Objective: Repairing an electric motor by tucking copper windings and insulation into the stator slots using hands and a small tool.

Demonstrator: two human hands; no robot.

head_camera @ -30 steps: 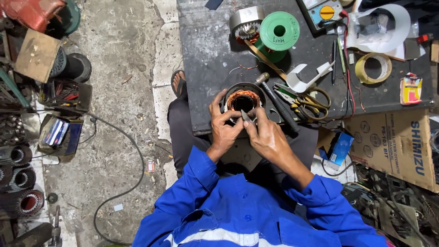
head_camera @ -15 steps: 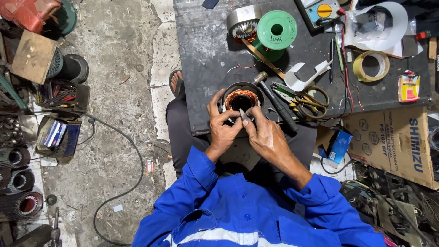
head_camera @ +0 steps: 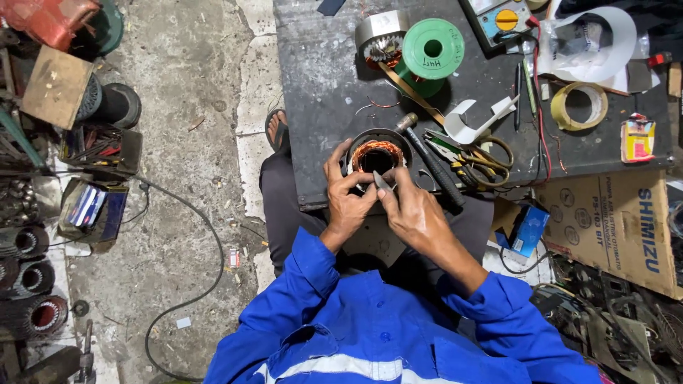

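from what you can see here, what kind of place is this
Most likely a small motor repair workshop. The left hand and right hand work on a stator with copper windings on a dark workbench, beside a green wire spool; more wound stators line the concrete floor.

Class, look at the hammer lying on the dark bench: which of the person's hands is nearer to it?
The right hand. It sits just beside the hammer, close to its black handle. The left hand grips the far side of the round motor stator, with the stator between it and the hammer.
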